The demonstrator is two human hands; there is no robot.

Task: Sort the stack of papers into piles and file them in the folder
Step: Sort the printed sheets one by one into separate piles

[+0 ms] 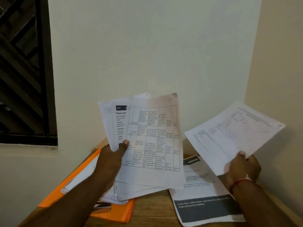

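My left hand (113, 154) grips a fanned stack of papers (152, 138) at its lower left edge, thumb on the front sheet, which carries a printed table. The stack is raised above the wooden table (152, 210). My right hand (242, 167) pinches a single printed sheet (232, 135) by its lower corner, held up to the right and apart from the stack. An open orange folder (118, 213) lies flat under my left forearm with white sheets in it and a metal clip (101, 206) near its lower edge. A pile of sheets (205, 205) with a dark banner lies on the table below my right hand.
The table sits in a corner between a pale wall ahead and another on the right. A dark window with a lattice grille (23, 71) is at the upper left, above a ledge.
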